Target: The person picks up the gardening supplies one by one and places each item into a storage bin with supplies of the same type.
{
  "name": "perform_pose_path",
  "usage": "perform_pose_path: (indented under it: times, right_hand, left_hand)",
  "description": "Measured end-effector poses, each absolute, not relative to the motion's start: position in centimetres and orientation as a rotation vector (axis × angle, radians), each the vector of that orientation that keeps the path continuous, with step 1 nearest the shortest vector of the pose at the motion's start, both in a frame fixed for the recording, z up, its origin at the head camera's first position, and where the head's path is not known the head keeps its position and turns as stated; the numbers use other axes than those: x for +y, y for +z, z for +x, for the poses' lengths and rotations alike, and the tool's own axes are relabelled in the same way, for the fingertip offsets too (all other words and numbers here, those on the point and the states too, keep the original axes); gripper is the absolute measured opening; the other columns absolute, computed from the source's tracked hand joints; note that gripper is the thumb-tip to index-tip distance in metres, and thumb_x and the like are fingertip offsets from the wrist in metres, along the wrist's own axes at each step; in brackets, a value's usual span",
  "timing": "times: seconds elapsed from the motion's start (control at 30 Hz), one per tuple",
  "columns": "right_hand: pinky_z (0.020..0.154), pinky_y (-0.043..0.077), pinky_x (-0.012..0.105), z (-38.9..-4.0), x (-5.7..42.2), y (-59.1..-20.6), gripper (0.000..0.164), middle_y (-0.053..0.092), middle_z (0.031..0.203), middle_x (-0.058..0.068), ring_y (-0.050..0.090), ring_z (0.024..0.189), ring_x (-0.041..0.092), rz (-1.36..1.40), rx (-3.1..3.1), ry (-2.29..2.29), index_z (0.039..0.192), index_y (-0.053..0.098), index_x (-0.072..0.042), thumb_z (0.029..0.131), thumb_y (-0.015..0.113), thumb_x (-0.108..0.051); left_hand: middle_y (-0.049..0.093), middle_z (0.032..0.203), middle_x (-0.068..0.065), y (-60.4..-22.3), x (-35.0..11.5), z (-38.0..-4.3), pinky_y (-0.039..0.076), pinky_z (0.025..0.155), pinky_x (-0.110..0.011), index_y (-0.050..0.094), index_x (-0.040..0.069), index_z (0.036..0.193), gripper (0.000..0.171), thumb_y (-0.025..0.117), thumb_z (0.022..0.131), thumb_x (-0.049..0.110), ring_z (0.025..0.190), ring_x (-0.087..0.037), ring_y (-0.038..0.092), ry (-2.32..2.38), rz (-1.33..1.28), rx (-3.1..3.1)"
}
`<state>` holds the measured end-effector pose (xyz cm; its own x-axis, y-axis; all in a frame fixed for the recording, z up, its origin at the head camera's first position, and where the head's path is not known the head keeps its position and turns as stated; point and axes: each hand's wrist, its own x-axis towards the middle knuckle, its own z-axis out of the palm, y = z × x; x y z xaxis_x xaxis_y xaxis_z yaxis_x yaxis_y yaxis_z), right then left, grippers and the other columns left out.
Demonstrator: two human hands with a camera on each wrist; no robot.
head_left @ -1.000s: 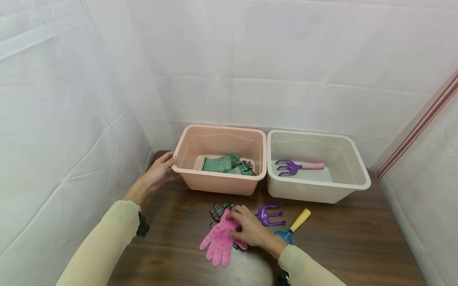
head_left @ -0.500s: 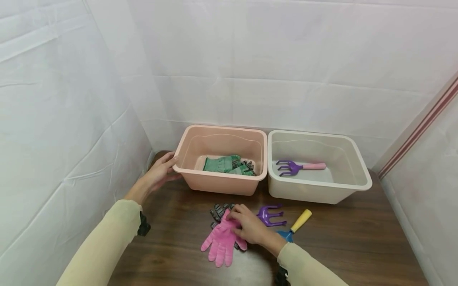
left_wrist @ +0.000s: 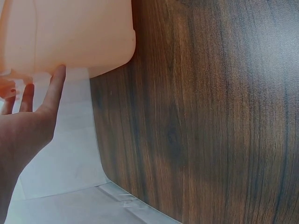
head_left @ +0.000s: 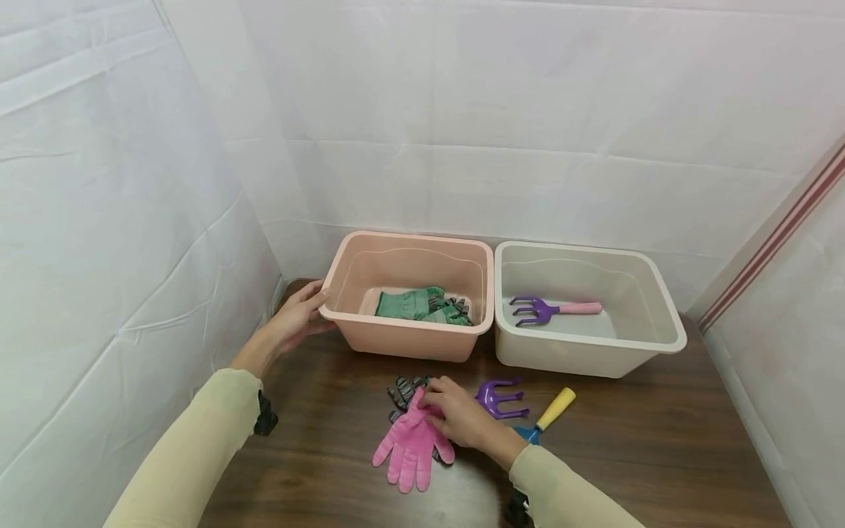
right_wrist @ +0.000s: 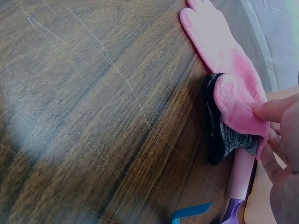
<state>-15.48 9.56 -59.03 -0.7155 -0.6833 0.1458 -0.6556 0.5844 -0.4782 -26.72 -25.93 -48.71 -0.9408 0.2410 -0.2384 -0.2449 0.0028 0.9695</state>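
Note:
My right hand (head_left: 458, 414) pinches the cuff of a pink glove (head_left: 411, 451) between thumb and fingers, as the right wrist view also shows. The glove's fingers point towards me. Under it lies a dark grey and black glove (head_left: 400, 394), partly covered. At the left end of the peach bin (head_left: 405, 339), my left hand (head_left: 290, 323) holds the rim, its thumb on top and its fingers (left_wrist: 55, 88) against the outer wall. A pair of green gloves (head_left: 404, 303) lies inside that bin.
Right of the peach bin stands a cream bin (head_left: 568, 358) with a purple hand fork (head_left: 538, 312) in it. On the wooden table (head_left: 634, 455) lie another purple fork (head_left: 491, 400) and a blue tool with a yellow handle (head_left: 556, 408). White sheets (head_left: 462, 110) surround the table.
The pink glove's fingers have swung slightly to the right, with its cuff still pinched by my right hand. My left hand stays on the peach bin's rim.

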Motion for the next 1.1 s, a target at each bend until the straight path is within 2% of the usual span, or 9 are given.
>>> perform_pose_path:
  times: [0.3, 0.8, 1.1]
  right_hand:
    - [0.09, 0.056, 0.028, -15.4, 9.61, -59.31, 0.006, 0.067, 0.107, -0.005, 0.059, 0.103, 0.012, -1.184, 2.764, -0.843, 0.104, 0.079, -0.017, 0.098, 0.08, -0.015]
    - [0.094, 0.056, 0.031, -15.37, 9.66, -58.93, 0.005, 0.067, 0.109, -0.005, 0.059, 0.106, 0.013, -1.055, 2.744, -0.898, 0.102, 0.078, -0.017, 0.099, 0.078, -0.014]
    - [0.088, 0.055, 0.03, -15.45, 9.83, -58.33, 0.009, 0.066, 0.105, -0.007, 0.056, 0.101, 0.012, -1.046, 2.74, -0.94, 0.103, 0.076, -0.017, 0.096, 0.079, -0.012]
  left_hand:
    - [0.019, 0.172, -0.024, -48.91, -25.85, -26.53, 0.033, 0.118, -0.068, 0.015, 0.005, 0.169, 0.064, 0.042, 0.117, 0.03, 0.153, -0.048, 0.03, 2.002, 0.006, 1.944]
    - [0.018, 0.171, -0.025, -48.71, -25.68, -26.31, 0.039, 0.117, -0.063, 0.013, 0.003, 0.169, 0.063, 0.04, 0.117, 0.026, 0.153, -0.047, 0.03, 2.008, -0.017, 1.94]
    - [0.02, 0.171, -0.024, -48.81, -25.79, -26.6, 0.039, 0.117, -0.063, 0.015, 0.004, 0.169, 0.062, 0.041, 0.117, 0.027, 0.153, -0.046, 0.032, 2.017, -0.006, 1.937]
